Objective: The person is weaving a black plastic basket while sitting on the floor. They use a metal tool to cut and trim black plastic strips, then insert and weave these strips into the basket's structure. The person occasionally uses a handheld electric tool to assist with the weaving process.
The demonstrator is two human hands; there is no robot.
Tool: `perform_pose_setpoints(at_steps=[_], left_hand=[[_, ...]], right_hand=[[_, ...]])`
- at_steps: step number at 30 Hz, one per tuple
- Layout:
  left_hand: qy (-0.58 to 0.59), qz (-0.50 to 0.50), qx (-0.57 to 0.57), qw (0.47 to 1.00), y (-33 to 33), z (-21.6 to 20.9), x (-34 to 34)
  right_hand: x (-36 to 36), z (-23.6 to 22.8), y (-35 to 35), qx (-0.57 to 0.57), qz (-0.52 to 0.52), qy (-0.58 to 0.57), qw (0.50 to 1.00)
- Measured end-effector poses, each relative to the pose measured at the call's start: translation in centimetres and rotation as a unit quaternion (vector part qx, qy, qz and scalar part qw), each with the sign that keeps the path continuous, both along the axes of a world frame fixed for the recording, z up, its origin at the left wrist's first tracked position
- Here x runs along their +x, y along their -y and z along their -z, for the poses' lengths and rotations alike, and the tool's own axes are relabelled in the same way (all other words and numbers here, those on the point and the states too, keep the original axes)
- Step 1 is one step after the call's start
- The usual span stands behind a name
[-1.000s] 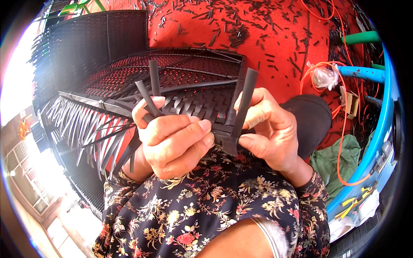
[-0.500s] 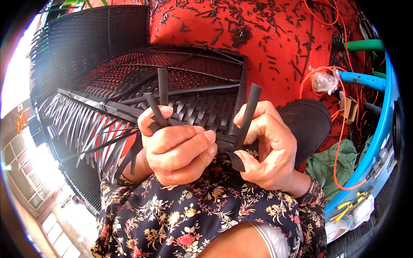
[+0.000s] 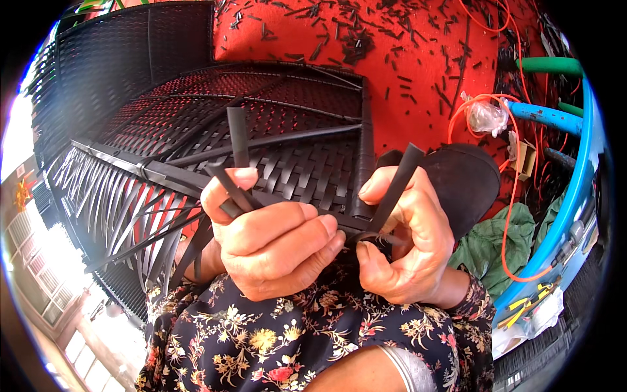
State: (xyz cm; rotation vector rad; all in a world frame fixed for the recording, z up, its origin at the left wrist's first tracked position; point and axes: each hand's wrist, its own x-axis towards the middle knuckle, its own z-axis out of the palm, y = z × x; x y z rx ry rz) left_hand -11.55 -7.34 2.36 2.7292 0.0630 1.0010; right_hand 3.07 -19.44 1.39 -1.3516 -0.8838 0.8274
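My left hand [image 3: 277,245] is closed, its fingers curled around flat black strips; one strip end [image 3: 238,138] stands up behind the index finger and a shorter end [image 3: 230,186] pokes out in front of it. My right hand [image 3: 418,242] pinches another black strip [image 3: 397,186], whose free end slants up to the right while its lower part bends near the thumb. Just beyond both hands lies a black woven panel [image 3: 307,170] on a frame. The strips' lower parts at the frame edge are hidden by my fingers.
Loose strip ends [image 3: 140,228] fan out along the frame's left bar. Black offcuts [image 3: 359,49] litter the red floor covering [image 3: 418,117]. To the right stand a blue curved tube [image 3: 584,189], an orange hose [image 3: 506,255] and a green cloth [image 3: 496,248].
The strip in my right hand leans further right, and its bend by the thumb has changed shape. My left hand has shifted slightly down. The whole view has shifted a little.
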Motion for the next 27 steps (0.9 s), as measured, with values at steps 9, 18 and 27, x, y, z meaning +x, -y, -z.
perform_pose_setpoints(at_steps=[9, 18, 27], left_hand=[[0.008, -0.014, 0.008, 1.000, 0.2, 0.7, -0.5], [-0.011, 0.020, 0.007, 1.000, -0.9, 0.3, -0.8], [-0.047, 0.029, 0.037, 0.998, -1.3, -0.1, -0.5]], right_hand=[[1.1, 2.0, 0.8, 0.027, -0.057, -0.352, 0.934], [2.9, -0.1, -1.7, -0.057, -0.142, -0.190, 0.970], [2.3, 1.2, -1.7, -0.063, -0.105, -0.166, 0.978]])
